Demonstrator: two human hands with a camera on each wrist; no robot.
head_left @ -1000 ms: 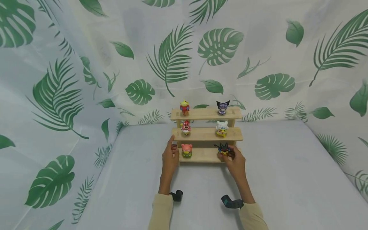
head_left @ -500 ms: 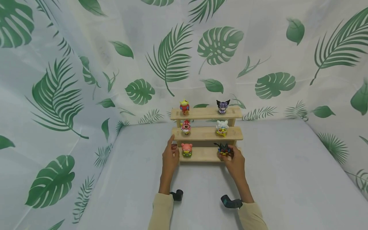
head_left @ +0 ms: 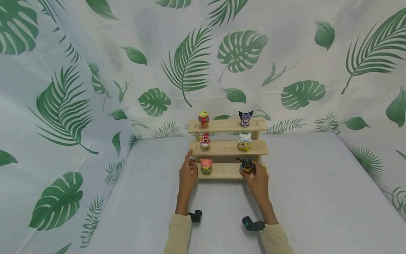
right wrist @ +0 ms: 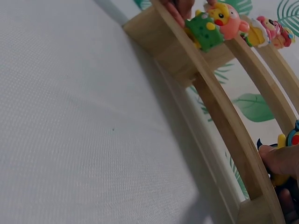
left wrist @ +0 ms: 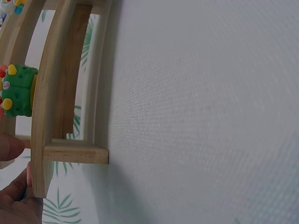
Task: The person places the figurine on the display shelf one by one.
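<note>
My right hand [head_left: 259,180] pinches a small black-and-yellow figurine [head_left: 246,164] with pointed ears at the right end of the bottom step of a three-tier wooden display shelf [head_left: 223,171]. In the right wrist view the thumb [right wrist: 278,158] lies against that figurine, close over the board. At the shelf's left end, my left hand [head_left: 188,175] grips the bottom board, its index finger reaching up to the middle board. The left wrist view has the thumb [left wrist: 10,147] on one side of the board and fingers [left wrist: 21,186] at its end. Beside it sits a pink-headed figurine [head_left: 206,165] with a green body.
On the middle board stand a pink-and-red figurine [head_left: 205,141] and a white-hooded yellow one [head_left: 245,141]. The top board bears a red figurine with a yellow top [head_left: 203,119] and a black-and-purple one [head_left: 245,119]. Behind is a leaf-patterned curtain [head_left: 196,17]; a white table [head_left: 317,183] lies beneath.
My right hand and wrist have shifted slightly to the left, still holding the black-and-yellow figurine in almost the same spot. The left hand stays put.
</note>
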